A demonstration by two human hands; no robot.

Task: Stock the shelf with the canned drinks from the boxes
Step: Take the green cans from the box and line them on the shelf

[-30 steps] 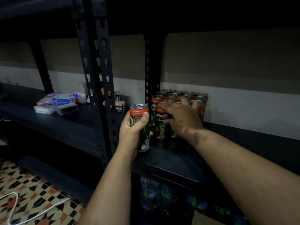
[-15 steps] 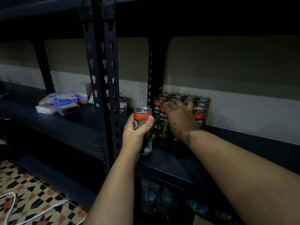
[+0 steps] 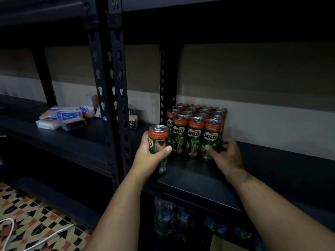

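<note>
A block of several green-and-red Milo cans (image 3: 194, 122) stands upright on the black shelf board (image 3: 192, 180), against the back wall beside a rear upright. My left hand (image 3: 145, 158) holds one more Milo can (image 3: 158, 137) upright, just left of the block's front row, its base near the shelf board. My right hand (image 3: 227, 154) is low at the block's front right corner. Its thumb lies on the front of the front right can (image 3: 212, 135) and its fingers wrap round that can's right side.
Black slotted uprights (image 3: 110, 98) rise just left of my left hand. Small boxed packets (image 3: 62, 118) lie on the neighbouring shelf to the left. Water bottles (image 3: 165, 216) stand on the level below. A white cable (image 3: 10, 230) lies on the patterned floor tiles.
My right hand has come off the tops of the cans and dropped to the block's front right corner, uncovering the front row. My left hand still holds its can, now slightly closer to the block.
</note>
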